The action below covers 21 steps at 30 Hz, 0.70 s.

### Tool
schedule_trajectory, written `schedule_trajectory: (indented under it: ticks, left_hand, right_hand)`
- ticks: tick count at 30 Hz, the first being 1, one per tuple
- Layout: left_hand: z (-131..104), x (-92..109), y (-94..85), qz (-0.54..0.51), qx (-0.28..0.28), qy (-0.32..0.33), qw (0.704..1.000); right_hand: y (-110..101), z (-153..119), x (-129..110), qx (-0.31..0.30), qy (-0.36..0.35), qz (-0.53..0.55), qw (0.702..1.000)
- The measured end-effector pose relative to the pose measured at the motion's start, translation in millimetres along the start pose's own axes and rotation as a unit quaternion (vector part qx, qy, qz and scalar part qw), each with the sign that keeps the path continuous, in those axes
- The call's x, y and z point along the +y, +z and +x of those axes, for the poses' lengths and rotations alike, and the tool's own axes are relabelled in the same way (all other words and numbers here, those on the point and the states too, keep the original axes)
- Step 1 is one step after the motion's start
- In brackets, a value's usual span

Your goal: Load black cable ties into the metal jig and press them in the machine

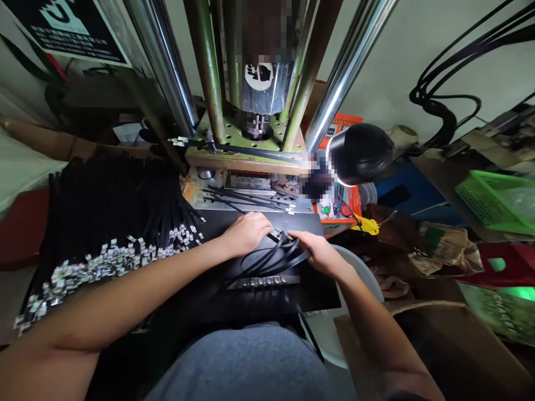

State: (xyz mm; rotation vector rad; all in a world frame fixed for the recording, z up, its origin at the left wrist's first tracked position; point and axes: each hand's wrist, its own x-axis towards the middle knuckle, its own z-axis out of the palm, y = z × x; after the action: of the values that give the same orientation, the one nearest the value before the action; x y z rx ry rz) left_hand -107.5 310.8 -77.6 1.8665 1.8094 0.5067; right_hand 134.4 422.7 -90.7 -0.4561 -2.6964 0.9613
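Observation:
My left hand [248, 233] is closed at the near edge of the press. Its fingertips pinch beside a small metal end at the top of a looped bundle of flat black cables [271, 259]. My right hand [318, 252] is closed on the right side of those loops, thumb and forefinger near the same end. Just below, a metal strip [263, 281] carries a row of small connector ends. Beyond my hands, several black cables [251, 197] with silvery tips lie across the press bed. What my palms cover is hidden.
A large heap of black cables [112, 206] with metal plugs lies on the left. Overhead stands a press ram [267, 92] between steel columns. A black lamp [361, 153] and an orange control box [353, 195] are at right, above a white bucket [368, 273].

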Motion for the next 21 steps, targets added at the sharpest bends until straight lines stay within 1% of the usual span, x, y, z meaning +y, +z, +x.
schedule_trajectory:
  ticks: [1,2,3,4,5,6,7,8,9,10,11,12,13,14,15,16,17,19,20,21]
  left_hand:
    - [-3,5,1.1,-0.034,-0.027,-0.008,0.999]
    - [-8,9,2.2,-0.095,-0.068,-0.022,0.993]
    - [-14,14,3.1,-0.180,-0.123,-0.038,0.975]
    - [-20,19,3.6,-0.276,-0.185,-0.053,0.942]
    - [-25,24,3.2,-0.363,-0.242,-0.066,0.897]
    - [-28,28,1.6,-0.426,-0.281,-0.077,0.856]
    - [-29,30,-1.6,-0.450,-0.297,-0.080,0.838]
    - [-29,30,-6.5,-0.424,-0.288,-0.075,0.855]
    - [-28,27,-12.8,-0.362,-0.253,-0.069,0.895]
    - [-26,21,-20.0,-0.269,-0.193,-0.068,0.941]
    - [-26,12,-27.3,-0.155,-0.116,-0.069,0.979]
    - [-27,3,-33.8,-0.034,-0.033,-0.070,0.996]
    - [-30,-7,-38.6,0.075,0.043,-0.069,0.994]
    - [-36,-17,-40.9,0.156,0.100,-0.066,0.980]
    - [-45,-24,-40.3,0.201,0.126,-0.056,0.970]
    - [-57,-28,-36.7,0.212,0.117,-0.038,0.970]
    - [-70,-29,-30.3,0.197,0.078,-0.014,0.977]
    - [-95,-24,-12.1,0.147,-0.031,0.043,0.988]
    - [-104,-19,-2.3,0.139,-0.066,0.071,0.986]
    - [-111,-15,6.4,0.146,-0.084,0.098,0.981]
  right_hand:
    - [-1,-2,0,0.006,0.011,-0.002,1.000]
    - [-1,-3,-1,0.010,0.012,-0.006,1.000]
    - [3,-2,-4,0.010,-0.001,-0.012,1.000]
    - [7,2,-7,0.003,-0.023,-0.019,1.000]
    - [13,8,-11,-0.006,-0.043,-0.029,0.999]
    - [18,17,-14,-0.014,-0.054,-0.041,0.998]
    - [21,27,-17,-0.014,-0.051,-0.053,0.997]
    - [22,39,-17,-0.002,-0.036,-0.063,0.997]
    - [20,49,-15,0.017,-0.014,-0.070,0.997]
    - [16,58,-12,0.036,0.006,-0.076,0.996]
    - [10,64,-7,0.052,0.022,-0.082,0.995]
    - [4,65,-1,0.058,0.033,-0.087,0.994]
    - [-1,62,4,0.056,0.040,-0.094,0.993]
    - [-5,54,7,0.046,0.041,-0.098,0.993]
    - [-6,42,9,0.030,0.035,-0.096,0.994]
    - [-5,26,8,0.007,0.022,-0.088,0.996]
    - [-1,8,6,-0.022,0.003,-0.075,0.997]
    - [12,-28,-1,-0.076,-0.030,-0.053,0.995]
    - [20,-42,-5,-0.088,-0.037,-0.053,0.994]
    - [27,-52,-7,-0.088,-0.039,-0.061,0.993]
